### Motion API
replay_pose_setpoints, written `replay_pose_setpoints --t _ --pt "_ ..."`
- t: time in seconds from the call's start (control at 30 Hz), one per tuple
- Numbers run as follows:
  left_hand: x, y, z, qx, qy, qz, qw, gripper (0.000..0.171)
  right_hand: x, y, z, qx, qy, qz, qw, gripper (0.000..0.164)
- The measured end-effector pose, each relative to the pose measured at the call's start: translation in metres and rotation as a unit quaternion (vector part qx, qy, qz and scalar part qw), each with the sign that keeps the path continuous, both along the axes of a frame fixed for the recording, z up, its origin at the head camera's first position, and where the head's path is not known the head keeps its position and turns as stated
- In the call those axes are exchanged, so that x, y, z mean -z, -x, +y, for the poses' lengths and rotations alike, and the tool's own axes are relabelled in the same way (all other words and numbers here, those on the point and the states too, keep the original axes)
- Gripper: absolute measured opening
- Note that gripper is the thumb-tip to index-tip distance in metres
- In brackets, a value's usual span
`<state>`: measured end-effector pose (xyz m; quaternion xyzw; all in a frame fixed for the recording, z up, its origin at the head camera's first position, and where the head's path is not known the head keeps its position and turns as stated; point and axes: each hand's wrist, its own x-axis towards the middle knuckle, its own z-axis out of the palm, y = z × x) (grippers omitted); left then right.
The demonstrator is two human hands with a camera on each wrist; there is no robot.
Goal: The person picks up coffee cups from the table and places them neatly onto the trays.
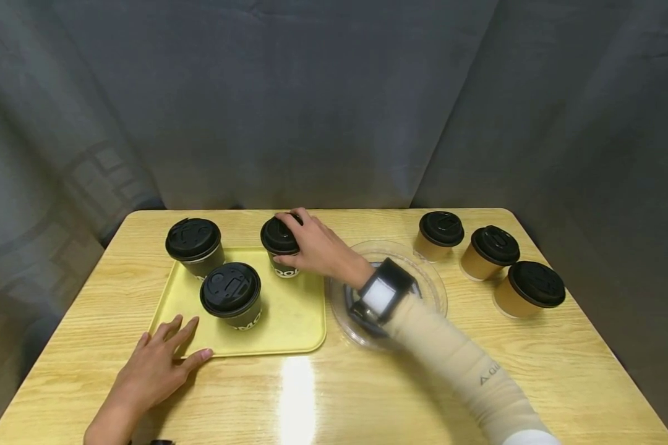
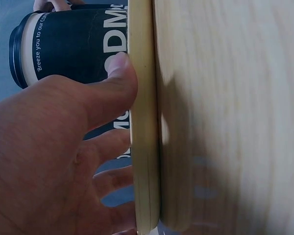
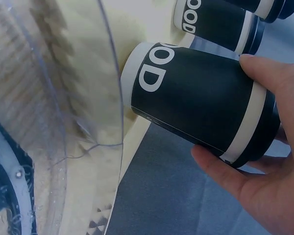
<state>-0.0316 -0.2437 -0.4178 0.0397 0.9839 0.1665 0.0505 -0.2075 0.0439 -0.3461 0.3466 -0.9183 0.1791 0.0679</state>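
Note:
My right hand [image 1: 320, 247] grips a dark paper coffee cup [image 3: 193, 100] near its black lid, with thumb and fingers around the upper part. This cup stands at the back right of a yellow tray [image 1: 289, 318], slightly tilted or upright, I cannot tell which. At the tray's front left corner, my left hand [image 1: 158, 368] rests with spread fingers touching the edge. Closest to it on the tray is another dark lidded cup [image 1: 231, 296] with white lettering. A third dark cup [image 1: 195, 247] stands at the tray's back left.
Under my right forearm lies a round clear plastic piece [image 1: 434, 284] with a dark ring inside, partly hidden. Three brown cups with black lids, a back one [image 1: 440, 235], a middle one [image 1: 487, 253] and a front one [image 1: 529, 289], stand on the wooden table [image 1: 584, 377]. A grey curtain [image 1: 312, 105] hangs behind.

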Motion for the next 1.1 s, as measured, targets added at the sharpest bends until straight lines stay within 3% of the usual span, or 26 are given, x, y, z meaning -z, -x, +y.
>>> replay_pose_setpoints --t 1.1 --pt "-0.001 0.000 0.000 0.004 -0.001 0.004 1.0000 0.078 0.002 -0.011 -0.006 0.008 -0.022 0.004 1.000 0.083"
